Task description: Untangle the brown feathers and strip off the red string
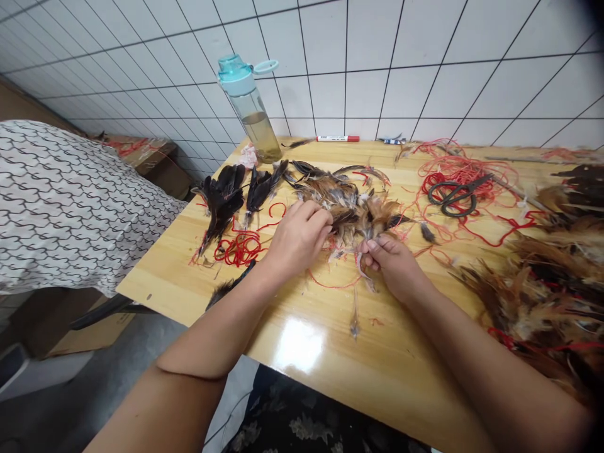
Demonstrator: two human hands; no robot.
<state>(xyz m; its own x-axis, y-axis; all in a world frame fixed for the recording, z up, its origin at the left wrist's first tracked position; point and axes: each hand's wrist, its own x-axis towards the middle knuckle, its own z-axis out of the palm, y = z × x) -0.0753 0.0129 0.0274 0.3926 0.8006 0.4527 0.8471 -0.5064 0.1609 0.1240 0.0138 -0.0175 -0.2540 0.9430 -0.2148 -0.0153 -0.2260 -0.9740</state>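
Note:
Brown and black feathers lie in a loose pile point(330, 190) on the wooden table, beyond my hands. My left hand point(302, 236) reaches to the near left edge of this pile, its fingers curled downward; what its fingertips hold, if anything, is hidden. My right hand point(389, 259) pinches the base of a small bunch of brown feathers point(372, 217) between thumb and fingers, the tips pointing away from me. A pale wisp hangs below those fingers. A thin red string point(333, 287) curves across the table between my hands.
Black feather bunches point(221, 198) and coiled red string point(238, 247) lie left. A bottle point(257, 119) and red marker point(337, 138) stand and lie near the tiled wall. Scissors point(453, 200) rest on tangled red string. Many brown feathers point(547, 283) cover the right side. Patterned cloth point(80, 214) is far left.

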